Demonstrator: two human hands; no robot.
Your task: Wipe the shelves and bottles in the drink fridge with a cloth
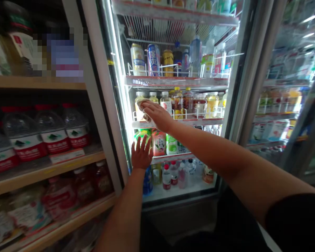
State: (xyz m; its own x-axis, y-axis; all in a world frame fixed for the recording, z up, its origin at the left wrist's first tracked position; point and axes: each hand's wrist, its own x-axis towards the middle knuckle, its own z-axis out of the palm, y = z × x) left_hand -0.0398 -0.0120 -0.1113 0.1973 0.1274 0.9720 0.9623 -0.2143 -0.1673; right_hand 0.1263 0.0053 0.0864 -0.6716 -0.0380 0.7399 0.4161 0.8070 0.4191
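A lit drinks fridge with a glass door, set in a dark frame (pixel 235 91), stands before me. My right hand (pixel 160 114) reaches across to the upper left of the glass, its fingers over a crumpled brownish cloth (pixel 142 103) pressed toward the pane. Part of the cloth is hidden under the palm. Lower down, my left hand (pixel 141 152) is raised with fingers spread, apparently flat against the glass near its left edge. Behind the pane, juice bottles (pixel 166 101) line the shelf at the height of my right hand, and cartons (pixel 159 142) stand by my left.
On the left, open shelves hold large water bottles (pixel 48 127) with red labels and other drinks (pixel 60 196). More fridge bays (pixel 275 101) stretch along the right. Cans (pixel 138 59) fill an upper fridge shelf; small bottles (pixel 166 177) stand at the bottom.
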